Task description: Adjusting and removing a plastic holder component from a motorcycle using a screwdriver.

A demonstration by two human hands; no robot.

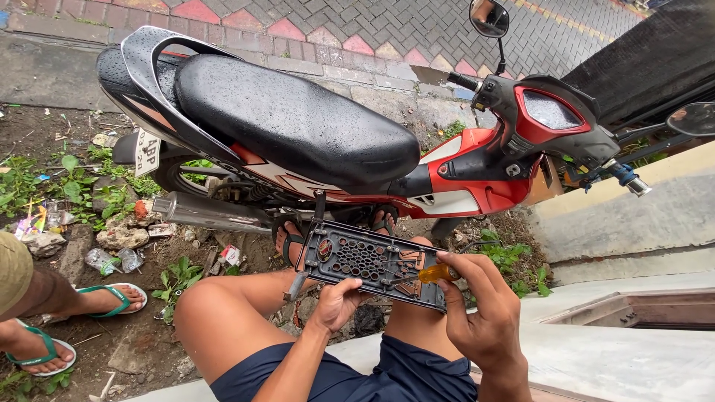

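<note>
I sit with bare knees up, and a dark plastic grille panel (365, 260) rests across them. My left hand (337, 304) grips the panel's near lower edge. My right hand (480, 309) holds a screwdriver with a yellow handle (438, 273), its tip pointing left onto the panel's right part. In front of me stands a red and black motorcycle (462, 167) with a wet black seat (290, 119).
Another person's feet in green sandals (112, 298) stand at the left on dirt with weeds and litter. The chrome exhaust pipe (208, 212) runs under the seat. A concrete kerb (625, 216) is at the right, a brick pavement (357, 30) behind.
</note>
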